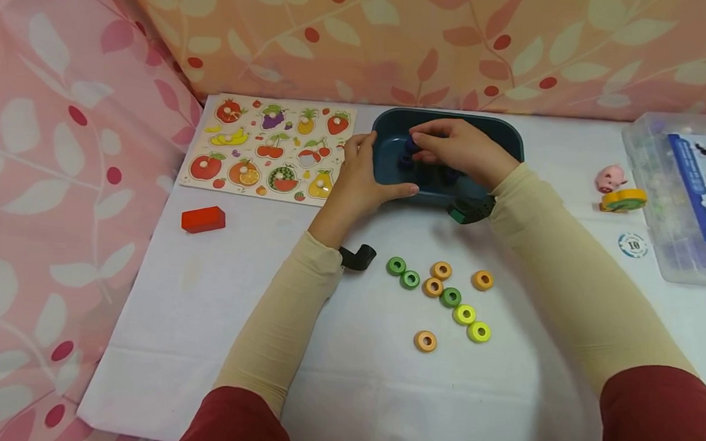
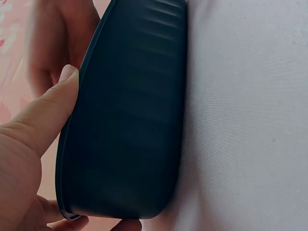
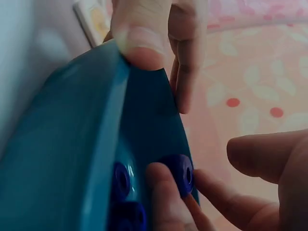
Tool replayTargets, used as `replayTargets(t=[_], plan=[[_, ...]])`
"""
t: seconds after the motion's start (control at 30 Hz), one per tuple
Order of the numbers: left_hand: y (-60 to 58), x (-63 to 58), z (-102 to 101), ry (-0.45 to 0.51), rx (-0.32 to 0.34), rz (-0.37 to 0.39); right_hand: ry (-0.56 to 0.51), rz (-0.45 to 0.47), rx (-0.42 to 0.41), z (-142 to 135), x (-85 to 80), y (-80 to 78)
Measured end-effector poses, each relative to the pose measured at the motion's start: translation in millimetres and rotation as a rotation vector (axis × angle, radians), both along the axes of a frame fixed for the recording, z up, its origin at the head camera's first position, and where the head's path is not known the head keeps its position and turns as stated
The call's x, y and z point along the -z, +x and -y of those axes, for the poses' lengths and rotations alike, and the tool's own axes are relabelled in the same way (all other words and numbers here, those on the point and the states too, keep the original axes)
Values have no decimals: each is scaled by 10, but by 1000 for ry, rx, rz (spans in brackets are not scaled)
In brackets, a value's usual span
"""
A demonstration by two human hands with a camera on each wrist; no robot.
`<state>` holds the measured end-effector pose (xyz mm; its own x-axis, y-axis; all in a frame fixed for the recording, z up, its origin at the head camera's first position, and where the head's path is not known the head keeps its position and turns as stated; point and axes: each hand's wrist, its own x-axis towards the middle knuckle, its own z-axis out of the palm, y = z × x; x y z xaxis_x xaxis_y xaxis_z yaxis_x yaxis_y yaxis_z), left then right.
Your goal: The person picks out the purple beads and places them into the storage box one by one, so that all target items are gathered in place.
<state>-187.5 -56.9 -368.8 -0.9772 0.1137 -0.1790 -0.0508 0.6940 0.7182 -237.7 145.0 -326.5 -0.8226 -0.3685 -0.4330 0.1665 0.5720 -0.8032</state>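
A dark teal plastic tub [image 1: 516, 137] stands at the back of the white-covered table. My left hand [image 1: 361, 181] grips its left end, thumb along the front rim and fingers round the corner, as the left wrist view shows on the tub's wall [image 2: 125, 120]. Inside the tub reaches my right hand [image 1: 465, 146], holding a dark blue ring [image 3: 182, 174] between its fingers. More blue rings [image 3: 122, 180] lie below it on the tub's floor; the hand partly hides them in the head view.
In front of the tub lie green rings [image 1: 410, 279], orange rings [image 1: 483, 280] and yellow rings [image 1: 479, 332]. A fruit puzzle board [image 1: 255, 152] and red block [image 1: 203, 220] are left. Rightward sit a pig figure [image 1: 610, 179], yellow-green toy [image 1: 623, 200], round token [image 1: 632, 245] and clear box [image 1: 674, 264].
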Motion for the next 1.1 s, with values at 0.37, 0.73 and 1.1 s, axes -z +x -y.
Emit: replayTargets(t=[0.37, 0.73, 1.1], plan=[[-1, 9, -20, -4, 10, -2, -211, 143, 113, 73, 126, -162], [1, 17, 7, 1, 2, -9, -247, 46, 205, -125, 90, 69], [85, -81, 78, -69, -10, -121, -261, -310, 439, -356, -41, 423]])
